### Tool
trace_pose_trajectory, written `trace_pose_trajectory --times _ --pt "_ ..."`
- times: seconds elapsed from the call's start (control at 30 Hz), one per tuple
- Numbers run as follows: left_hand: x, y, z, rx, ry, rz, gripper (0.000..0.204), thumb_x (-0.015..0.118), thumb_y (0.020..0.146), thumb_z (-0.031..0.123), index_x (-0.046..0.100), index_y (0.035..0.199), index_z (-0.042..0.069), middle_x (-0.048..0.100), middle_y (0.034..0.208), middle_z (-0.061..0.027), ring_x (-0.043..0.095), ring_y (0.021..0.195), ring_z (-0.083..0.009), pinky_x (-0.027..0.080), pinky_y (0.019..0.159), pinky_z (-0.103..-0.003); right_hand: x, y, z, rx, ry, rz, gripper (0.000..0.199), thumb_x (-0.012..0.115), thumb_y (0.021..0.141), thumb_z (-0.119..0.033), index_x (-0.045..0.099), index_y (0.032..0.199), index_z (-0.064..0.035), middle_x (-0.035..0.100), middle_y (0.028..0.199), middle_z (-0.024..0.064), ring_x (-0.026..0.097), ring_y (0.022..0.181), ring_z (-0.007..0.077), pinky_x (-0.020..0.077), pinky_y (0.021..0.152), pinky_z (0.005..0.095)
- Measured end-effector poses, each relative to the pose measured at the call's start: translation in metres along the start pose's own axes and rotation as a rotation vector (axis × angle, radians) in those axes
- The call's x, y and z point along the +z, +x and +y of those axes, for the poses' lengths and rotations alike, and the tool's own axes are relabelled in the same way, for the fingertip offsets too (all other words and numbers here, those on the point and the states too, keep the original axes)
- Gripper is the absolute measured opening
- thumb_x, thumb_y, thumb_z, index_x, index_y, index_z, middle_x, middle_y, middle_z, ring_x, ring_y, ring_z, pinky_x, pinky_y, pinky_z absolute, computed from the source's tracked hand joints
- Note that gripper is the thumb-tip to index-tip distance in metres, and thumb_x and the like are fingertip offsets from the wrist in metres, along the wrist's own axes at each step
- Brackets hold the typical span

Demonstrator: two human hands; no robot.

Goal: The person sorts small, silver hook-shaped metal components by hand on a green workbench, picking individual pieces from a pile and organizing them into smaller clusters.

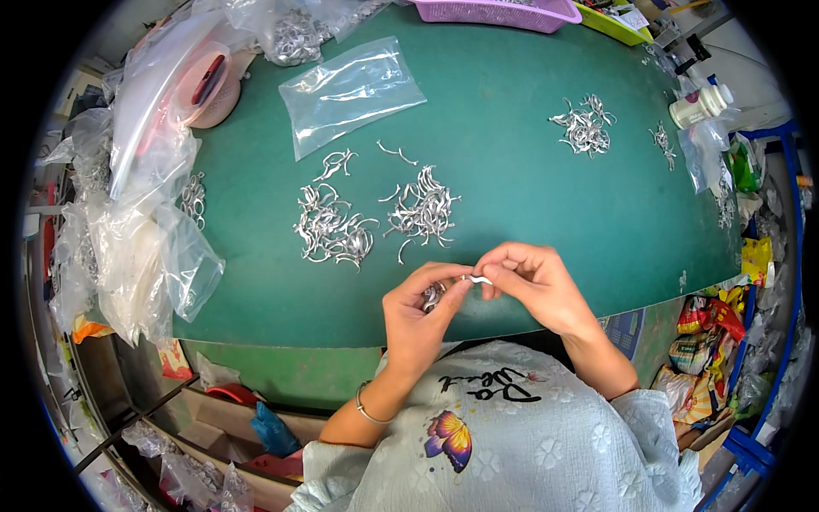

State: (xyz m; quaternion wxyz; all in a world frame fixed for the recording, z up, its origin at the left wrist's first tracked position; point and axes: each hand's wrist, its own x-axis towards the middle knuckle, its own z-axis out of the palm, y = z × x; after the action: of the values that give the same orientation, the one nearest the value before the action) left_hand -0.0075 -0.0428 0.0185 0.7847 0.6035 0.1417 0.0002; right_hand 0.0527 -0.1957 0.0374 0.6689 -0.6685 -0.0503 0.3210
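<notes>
The right hand (533, 286) pinches a small curved metal piece (479, 279) in its grip, and the left hand's (420, 317) fingertips touch that piece while its palm cups more pieces. Just beyond the grip, two heaps of metal pieces (375, 224) lie on the green counter (529, 196).

A clear plastic bag (350, 90) lay flat on the green table (529, 196), up top. A purple basket (499, 12) sat at the far edge, a white bottle (701, 104) out right. Crumpled plastic bags (128, 247) were heaped along the left side.
</notes>
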Motion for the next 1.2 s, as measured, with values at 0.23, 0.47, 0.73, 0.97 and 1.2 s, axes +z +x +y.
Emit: trace_pose_trajectory --times 0.23,0.47,0.73,0.97,1.2 --pt "-0.004 -0.007 0.007 -0.095 -0.221 -0.007 0.012 0.061 0.08 -0.001 0.064 0.092 -0.001 0.06 0.079 -0.0025 0.039 0.054 -0.0009 0.029 0.044 -0.016 0.002 -0.011 -0.006 -0.251 -0.114 0.01 0.013 0.06 0.083 -0.006 0.061 0.094 0.0014 0.064 0.083 0.0056 0.056 0.071 0.0079 0.0438 0.065 0.0215" --pt "-0.004 -0.012 0.015 -0.185 -0.434 -0.086 0.015 0.06 0.081 0.0 0.061 0.096 -0.003 0.063 0.078 -0.007 0.037 0.05 -0.0001 0.025 0.041 -0.015 0.006 -0.017 -0.015 -0.135 0.213 -0.025 0.012 0.055 0.086 -0.003 0.059 0.095 0.0043 0.065 0.082 0.0115 0.062 0.079 0.0149 0.0485 0.072 0.0251" --pt "-0.004 -0.016 0.02 -0.159 -0.461 -0.122 0.014 0.059 0.082 -0.001 0.061 0.095 -0.003 0.063 0.079 -0.0071 0.037 0.05 -0.0004 0.025 0.04 -0.016 0.008 -0.02 -0.016 -0.118 0.404 -0.089 0.01 0.053 0.087 -0.003 0.058 0.092 0.0039 0.065 0.083 0.0127 0.062 0.078 0.0157 0.0484 0.073 0.0255" --pt "-0.005 -0.018 0.019 -0.135 -0.484 -0.124 0.014 0.058 0.082 -0.001 0.061 0.095 -0.003 0.062 0.08 -0.0074 0.038 0.05 -0.0005 0.025 0.041 -0.016 0.014 -0.024 -0.019 -0.229 0.287 -0.045 0.01 0.054 0.085 0.001 0.058 0.093 0.0047 0.063 0.086 0.0122 0.062 0.08 0.0174 0.0485 0.073 0.0271" --pt "-0.005 -0.017 0.021 -0.115 -0.509 -0.153 0.014 0.057 0.083 -0.001 0.061 0.096 -0.002 0.061 0.081 -0.007 0.038 0.051 -0.0001 0.026 0.041 -0.016 0.018 -0.026 -0.023 -0.404 -0.014 0.065 0.011 0.057 0.08 0.005 0.061 0.09 0.0037 0.061 0.082 0.0117 0.061 0.077 0.0169 0.0476 0.07 0.0266"
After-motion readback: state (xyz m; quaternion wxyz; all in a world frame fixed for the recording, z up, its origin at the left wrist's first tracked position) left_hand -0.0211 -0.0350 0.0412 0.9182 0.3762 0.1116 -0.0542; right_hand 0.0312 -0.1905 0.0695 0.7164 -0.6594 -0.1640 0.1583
